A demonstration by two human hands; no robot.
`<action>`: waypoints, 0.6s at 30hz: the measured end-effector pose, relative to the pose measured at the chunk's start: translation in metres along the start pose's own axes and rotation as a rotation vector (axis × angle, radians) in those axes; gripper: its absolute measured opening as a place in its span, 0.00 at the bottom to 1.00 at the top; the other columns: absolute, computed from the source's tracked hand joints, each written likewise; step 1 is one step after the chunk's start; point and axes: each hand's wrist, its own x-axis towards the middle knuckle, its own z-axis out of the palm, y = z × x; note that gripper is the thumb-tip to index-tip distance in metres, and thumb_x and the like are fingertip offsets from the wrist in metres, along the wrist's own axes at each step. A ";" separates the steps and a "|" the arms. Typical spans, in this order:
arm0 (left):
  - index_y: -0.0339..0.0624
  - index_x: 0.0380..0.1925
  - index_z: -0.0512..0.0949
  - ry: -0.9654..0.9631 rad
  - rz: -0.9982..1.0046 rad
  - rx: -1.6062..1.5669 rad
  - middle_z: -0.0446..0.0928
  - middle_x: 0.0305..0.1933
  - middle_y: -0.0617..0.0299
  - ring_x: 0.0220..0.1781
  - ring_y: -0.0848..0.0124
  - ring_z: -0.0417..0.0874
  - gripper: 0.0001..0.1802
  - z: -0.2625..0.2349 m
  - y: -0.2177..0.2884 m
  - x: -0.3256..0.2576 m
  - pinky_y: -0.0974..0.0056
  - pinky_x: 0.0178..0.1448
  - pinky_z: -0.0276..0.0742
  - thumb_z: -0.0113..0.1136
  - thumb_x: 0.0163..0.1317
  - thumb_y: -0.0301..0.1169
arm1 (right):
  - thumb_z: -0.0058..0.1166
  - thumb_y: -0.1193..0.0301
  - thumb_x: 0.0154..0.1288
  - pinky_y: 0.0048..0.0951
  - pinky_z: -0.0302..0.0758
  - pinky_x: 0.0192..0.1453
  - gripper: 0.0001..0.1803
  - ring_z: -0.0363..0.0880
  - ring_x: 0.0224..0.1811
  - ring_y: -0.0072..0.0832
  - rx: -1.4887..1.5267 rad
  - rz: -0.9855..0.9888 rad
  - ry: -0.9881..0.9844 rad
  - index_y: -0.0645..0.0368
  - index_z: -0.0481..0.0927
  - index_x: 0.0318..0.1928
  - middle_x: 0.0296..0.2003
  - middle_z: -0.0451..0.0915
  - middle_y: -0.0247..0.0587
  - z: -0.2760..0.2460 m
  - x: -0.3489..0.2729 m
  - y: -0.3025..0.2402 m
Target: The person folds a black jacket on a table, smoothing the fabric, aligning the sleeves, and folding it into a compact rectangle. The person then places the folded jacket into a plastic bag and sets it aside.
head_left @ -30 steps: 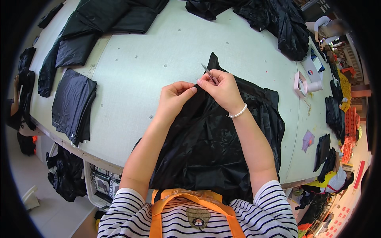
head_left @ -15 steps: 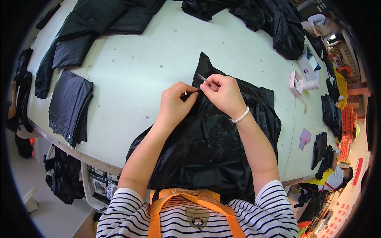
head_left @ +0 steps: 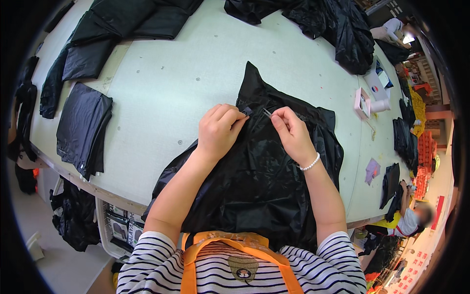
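A black, shiny garment (head_left: 264, 181) lies spread over the table edge in front of me, its pointed corner toward the far side. With thumb and forefinger my left hand (head_left: 218, 130) pinches the garment's edge, where a small dark tab or fold sticks out at the fingertips. My right hand (head_left: 296, 134) is closed around small metal thread snips (head_left: 267, 112); most of the tool is hidden in the fingers. Two thin pointed blades show, aimed at the left fingertips and a short way from them, above the cloth.
Folded black garments (head_left: 84, 127) lie at the left, with more black cloth (head_left: 338, 34) along the far side. At the right are a pink box (head_left: 362, 103), a thread spool (head_left: 380, 106) and a purple scrap (head_left: 372, 171). A white basket (head_left: 105, 230) stands below the table. Other people work at the right.
My right hand has drawn back to the right and slightly down with the snips, away from the left fingertips. The left hand stays at the garment edge, rotated a little.
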 end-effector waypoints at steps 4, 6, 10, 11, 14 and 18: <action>0.38 0.22 0.77 0.006 -0.042 -0.037 0.77 0.26 0.61 0.29 0.66 0.79 0.11 0.002 0.003 0.001 0.66 0.30 0.73 0.71 0.42 0.19 | 0.56 0.63 0.66 0.23 0.72 0.33 0.13 0.76 0.26 0.25 -0.089 -0.169 0.086 0.61 0.73 0.37 0.27 0.77 0.38 0.010 -0.007 0.000; 0.38 0.22 0.77 0.010 -0.080 -0.056 0.78 0.26 0.61 0.29 0.67 0.79 0.10 0.002 0.003 0.001 0.67 0.30 0.73 0.71 0.42 0.18 | 0.58 0.62 0.64 0.24 0.74 0.34 0.14 0.78 0.28 0.29 -0.157 -0.211 0.138 0.61 0.74 0.37 0.29 0.78 0.40 0.017 -0.006 -0.004; 0.38 0.22 0.78 0.000 -0.104 -0.071 0.78 0.26 0.61 0.28 0.68 0.79 0.10 0.002 0.002 0.002 0.67 0.29 0.73 0.71 0.43 0.18 | 0.59 0.61 0.62 0.27 0.73 0.29 0.13 0.77 0.26 0.30 -0.300 -0.321 0.247 0.57 0.74 0.35 0.27 0.77 0.36 0.025 -0.001 -0.009; 0.38 0.22 0.78 -0.002 -0.105 -0.074 0.78 0.26 0.61 0.28 0.68 0.79 0.10 0.002 0.003 0.002 0.67 0.29 0.72 0.71 0.43 0.18 | 0.59 0.61 0.62 0.27 0.72 0.28 0.13 0.77 0.25 0.30 -0.346 -0.352 0.266 0.57 0.74 0.34 0.26 0.76 0.36 0.025 0.000 -0.011; 0.40 0.20 0.77 0.024 -0.113 -0.087 0.76 0.24 0.61 0.27 0.63 0.78 0.09 0.002 0.004 0.003 0.63 0.30 0.73 0.71 0.42 0.21 | 0.59 0.61 0.61 0.29 0.70 0.25 0.12 0.74 0.23 0.30 -0.466 -0.396 0.274 0.56 0.74 0.33 0.23 0.74 0.34 0.025 0.001 -0.011; 0.40 0.21 0.77 0.009 -0.084 -0.064 0.76 0.25 0.62 0.28 0.64 0.78 0.10 0.001 0.003 0.002 0.64 0.30 0.73 0.71 0.42 0.21 | 0.59 0.61 0.61 0.29 0.69 0.25 0.12 0.74 0.22 0.31 -0.537 -0.397 0.266 0.55 0.75 0.32 0.22 0.73 0.34 0.020 -0.001 -0.012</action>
